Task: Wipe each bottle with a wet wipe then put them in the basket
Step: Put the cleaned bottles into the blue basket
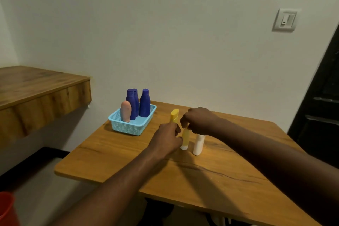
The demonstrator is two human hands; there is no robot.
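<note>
Bottle in hand: near yellow bottle [185, 138], upright on its white cap, on the table [201, 180] to the right of the basket.
Right hand [199, 121]: fingertips drawn together and pinching the top end of that bottle from above.
Left hand [167, 136]: fingers curled, knuckles against the bottle's left side; I cannot tell whether it grips the bottle or only rests beside it.
Wet wipe: I see none in either hand; it may be hidden inside a curled palm.
Neighbours: white bottle [199, 144] just beside it on the right; far yellow bottle [174, 113] just behind the left hand.
Basket [117, 126]: light blue, holding three blue bottles [145, 103] and a peach bottle [125, 113], all upright.
Step, as I judge it: picking up or steadying the fifth bottle for wiping; four stored, three left on the table.
Next move calls for: lifting without tipping the white bottle, wiping all round, then setting the bottle into the free front right part of the basket.
</note>
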